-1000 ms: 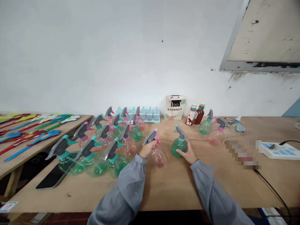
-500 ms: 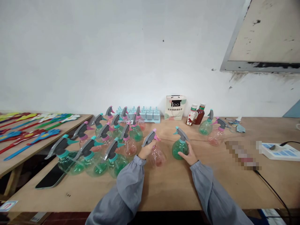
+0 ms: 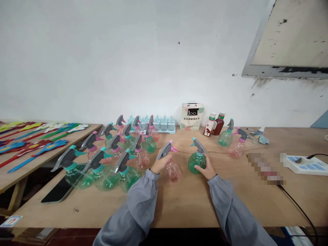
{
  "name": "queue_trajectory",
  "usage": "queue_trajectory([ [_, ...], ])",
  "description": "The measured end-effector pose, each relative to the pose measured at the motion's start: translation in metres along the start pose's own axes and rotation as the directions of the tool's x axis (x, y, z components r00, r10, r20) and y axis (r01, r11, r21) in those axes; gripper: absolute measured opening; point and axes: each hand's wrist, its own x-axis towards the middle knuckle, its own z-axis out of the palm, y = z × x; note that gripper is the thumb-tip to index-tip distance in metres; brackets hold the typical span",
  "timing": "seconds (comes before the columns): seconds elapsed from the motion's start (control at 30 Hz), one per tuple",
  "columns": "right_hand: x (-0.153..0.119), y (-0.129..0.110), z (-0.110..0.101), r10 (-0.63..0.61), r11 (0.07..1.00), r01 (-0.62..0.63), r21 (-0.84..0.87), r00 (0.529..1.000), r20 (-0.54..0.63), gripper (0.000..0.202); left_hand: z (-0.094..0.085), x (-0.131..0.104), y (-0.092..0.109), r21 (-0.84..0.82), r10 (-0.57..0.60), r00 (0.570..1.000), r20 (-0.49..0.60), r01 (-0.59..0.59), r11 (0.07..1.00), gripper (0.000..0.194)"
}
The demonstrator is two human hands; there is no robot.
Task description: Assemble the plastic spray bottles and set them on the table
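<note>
My left hand (image 3: pixel 161 165) is closed round the neck of a pink spray bottle (image 3: pixel 173 171), which stands on the wooden table (image 3: pixel 187 208) with its grey trigger head tilted up to the right. A green spray bottle (image 3: pixel 196 164) stands to its right, and my right hand (image 3: pixel 207 168) grips its round body from the right side. That bottle's nozzle points left. More green and pink spray bottles (image 3: pixel 128 177) stand in rows left of my left hand. Further right are another green spray bottle (image 3: pixel 225 137) and another pink spray bottle (image 3: pixel 237 148).
A phone (image 3: pixel 57 191) lies by the left bottles. At the back are a light-blue ice-pop mould (image 3: pixel 167 125), a paper bag (image 3: pixel 191 118) and two red-brown bottles (image 3: pixel 218 124). A white device (image 3: pixel 309 165) with a cable sits right. Colourful hand-shaped sticks (image 3: pixel 48 148) cover the left table.
The view has shifted very slightly. Both hands keep their grips, and the bottles stand in the same places.
</note>
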Motion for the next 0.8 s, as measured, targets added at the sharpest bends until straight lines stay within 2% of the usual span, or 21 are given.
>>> queue_trajectory([
  [0.17,0.000,0.001,0.001,0.003,1.000,-0.003,0.008,1.000,0.001,0.090,-0.002,0.000,-0.004,-0.001,0.024,0.998,0.053,-0.024,1.000,0.012],
  [0.27,0.000,0.000,0.001,0.010,1.000,-0.010,0.021,1.000,0.003,0.088,-0.002,-0.001,-0.006,-0.006,-0.004,0.995,0.099,0.004,1.000,0.019],
  [0.37,0.000,-0.001,0.001,0.024,1.000,-0.024,0.019,1.000,0.003,0.088,-0.001,0.000,-0.004,0.001,0.003,0.998,0.066,-0.003,1.000,0.027],
  [0.5,-0.001,-0.002,0.001,0.026,1.000,-0.025,0.006,1.000,-0.006,0.090,-0.003,0.000,-0.003,0.053,0.083,0.996,0.013,-0.084,0.995,0.011],
  [0.63,-0.001,-0.002,0.001,0.022,1.000,-0.022,0.005,1.000,-0.005,0.089,-0.006,0.001,-0.014,0.176,0.127,0.992,-0.009,-0.124,0.977,0.014],
  [0.8,0.000,-0.001,0.000,0.032,0.999,-0.032,0.004,0.999,-0.004,0.090,-0.007,0.007,-0.031,0.430,0.295,0.953,-0.073,-0.236,0.871,0.029],
])
